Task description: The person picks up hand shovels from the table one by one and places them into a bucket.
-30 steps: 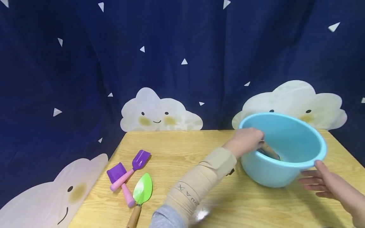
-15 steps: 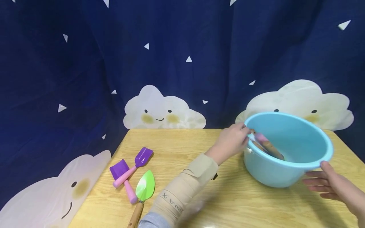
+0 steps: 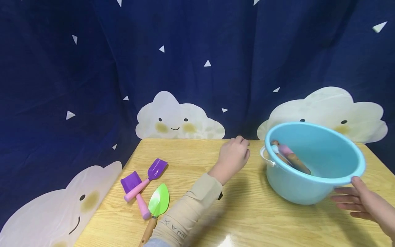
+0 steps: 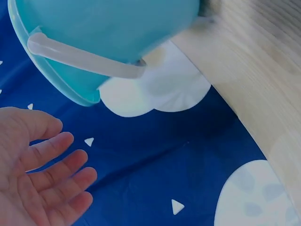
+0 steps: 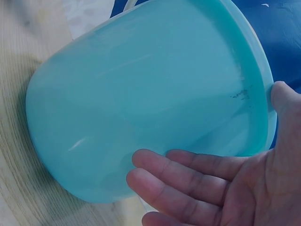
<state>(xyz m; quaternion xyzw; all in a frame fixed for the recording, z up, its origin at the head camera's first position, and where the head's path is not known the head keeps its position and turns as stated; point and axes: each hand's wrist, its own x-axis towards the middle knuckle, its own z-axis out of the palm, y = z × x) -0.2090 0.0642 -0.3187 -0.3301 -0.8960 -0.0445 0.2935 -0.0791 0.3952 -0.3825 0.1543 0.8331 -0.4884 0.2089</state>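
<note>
My left hand (image 3: 232, 156) is over the table, left of a light blue bucket (image 3: 308, 188), apart from it. Its fingers are loosely bent and hold nothing, as the left wrist view also shows. On the other side, my right hand (image 3: 364, 202) has its thumb at the bucket's rim, its fingers stretched out beside the outer wall. A white handle (image 3: 267, 157) hangs on the bucket's left side. Inside lean tools with wooden handles (image 3: 297, 164) and a pink handle (image 3: 285, 150); their lower ends are hidden by the near wall.
At the table's left lie two purple shovels with pink handles, one shovel (image 3: 157, 168) crossing over the other shovel (image 3: 131, 181). Nearby is a green trowel (image 3: 158, 200) with a wooden handle. A dark blue curtain (image 3: 185, 41) hangs behind the wooden table (image 3: 191, 157).
My left hand has come out of the bucket and moved left, leaving a tool with the others inside. The right hand stays at the rim. The view has shifted slightly.
</note>
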